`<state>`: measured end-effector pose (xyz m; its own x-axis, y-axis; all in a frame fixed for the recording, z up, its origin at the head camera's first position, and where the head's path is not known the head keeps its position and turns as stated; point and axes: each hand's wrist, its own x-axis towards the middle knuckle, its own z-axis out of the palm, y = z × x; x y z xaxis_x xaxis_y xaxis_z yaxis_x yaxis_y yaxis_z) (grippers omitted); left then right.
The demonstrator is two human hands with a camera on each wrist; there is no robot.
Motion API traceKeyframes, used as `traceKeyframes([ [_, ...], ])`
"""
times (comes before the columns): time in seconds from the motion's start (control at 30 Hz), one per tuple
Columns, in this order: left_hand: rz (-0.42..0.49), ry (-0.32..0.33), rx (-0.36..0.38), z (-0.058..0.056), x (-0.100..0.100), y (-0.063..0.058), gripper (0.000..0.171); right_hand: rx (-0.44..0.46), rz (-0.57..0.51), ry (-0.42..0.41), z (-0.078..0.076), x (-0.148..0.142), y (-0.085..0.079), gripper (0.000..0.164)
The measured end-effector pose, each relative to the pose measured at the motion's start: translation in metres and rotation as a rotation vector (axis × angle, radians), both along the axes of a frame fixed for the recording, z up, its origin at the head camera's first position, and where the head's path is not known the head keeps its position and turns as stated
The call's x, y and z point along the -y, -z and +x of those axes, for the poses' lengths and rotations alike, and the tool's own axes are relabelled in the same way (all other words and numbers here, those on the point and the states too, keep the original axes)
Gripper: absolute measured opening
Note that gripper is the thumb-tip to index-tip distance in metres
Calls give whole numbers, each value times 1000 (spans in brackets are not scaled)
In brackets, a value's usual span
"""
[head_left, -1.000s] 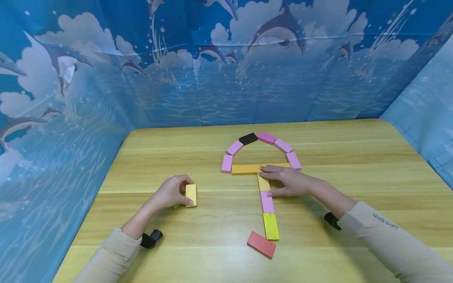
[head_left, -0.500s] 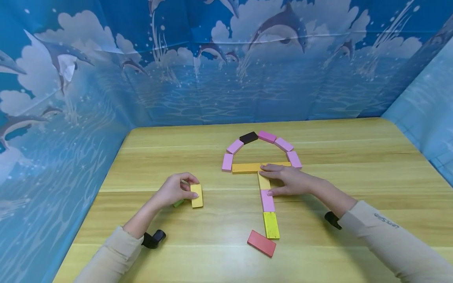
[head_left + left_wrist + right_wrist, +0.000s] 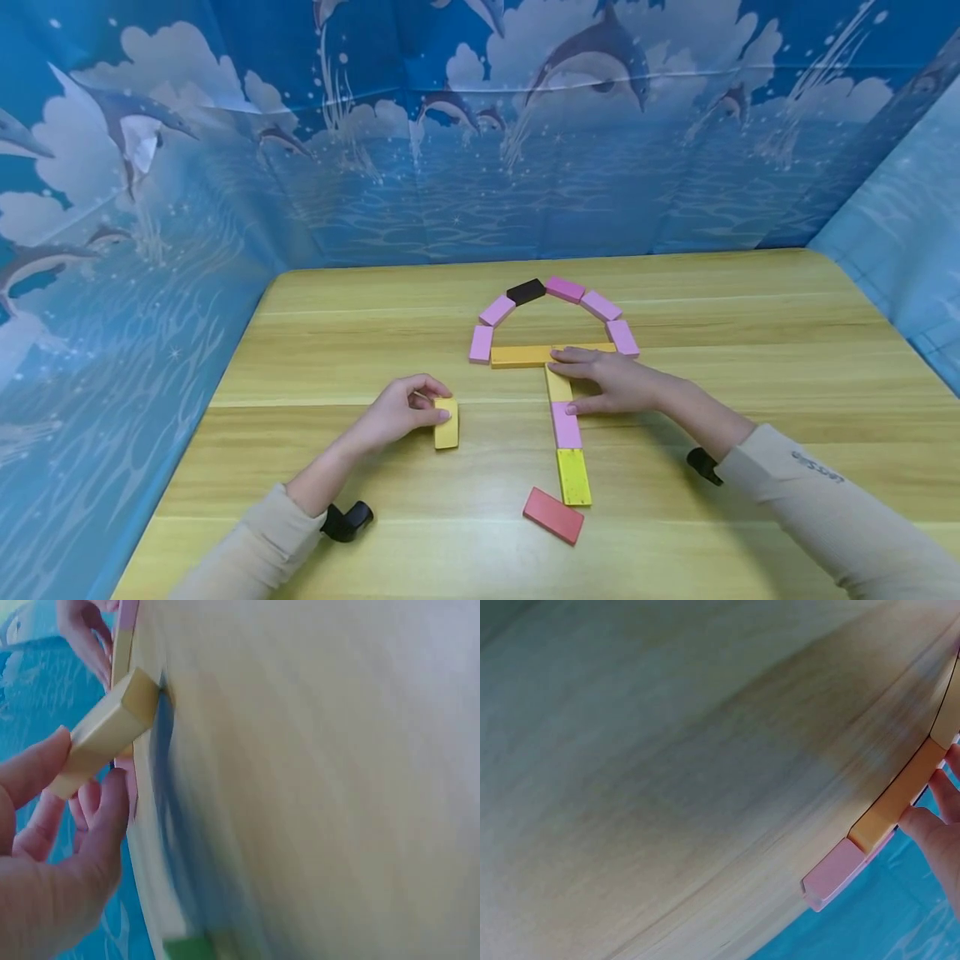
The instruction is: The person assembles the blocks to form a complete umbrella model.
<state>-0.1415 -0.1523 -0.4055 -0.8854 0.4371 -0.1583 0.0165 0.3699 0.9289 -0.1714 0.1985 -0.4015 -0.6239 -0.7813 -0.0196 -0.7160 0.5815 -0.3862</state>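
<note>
In the head view my left hand [image 3: 401, 408] pinches a pale yellow wooden block [image 3: 447, 425] between thumb and fingers, left of the laid-out blocks. The left wrist view shows this block [image 3: 112, 731] tilted and held off the table. My right hand [image 3: 618, 382] rests, fingers extended, where an orange bar [image 3: 517, 357] meets a column of blocks: a pale yellow block [image 3: 558, 383], a pink block [image 3: 566, 427] and a bright yellow block [image 3: 573, 477]. Above the bar, several pink blocks [image 3: 600, 305] and a black block [image 3: 527, 292] form an arch.
A red block [image 3: 553, 516] lies askew by the column's lower end. A green block [image 3: 189, 949] shows at the bottom edge of the left wrist view. The wooden table [image 3: 337, 333] is backed by a blue dolphin-print curtain [image 3: 465, 183].
My left hand has carried the pale yellow block to the right, towards the column. The green block is now out of sight in the head view. My right hand has stayed in place.
</note>
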Motion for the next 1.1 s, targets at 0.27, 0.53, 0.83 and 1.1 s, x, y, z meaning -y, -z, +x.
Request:
traceKeyframes([
  [0.27,25,-10,-7,20,-26,6,25,28,9,15,0,2,1,66],
  [0.53,-87,8,-112,35,-46,15,20,27,18,20,1,2,0,66],
  [0.83,-38,45,-12,40,-53,11,27,21,17,17,0,1,0,66],
  [1.1,-49,73,5,46,-59,14,23,32,26,24,0,1,2,67],
])
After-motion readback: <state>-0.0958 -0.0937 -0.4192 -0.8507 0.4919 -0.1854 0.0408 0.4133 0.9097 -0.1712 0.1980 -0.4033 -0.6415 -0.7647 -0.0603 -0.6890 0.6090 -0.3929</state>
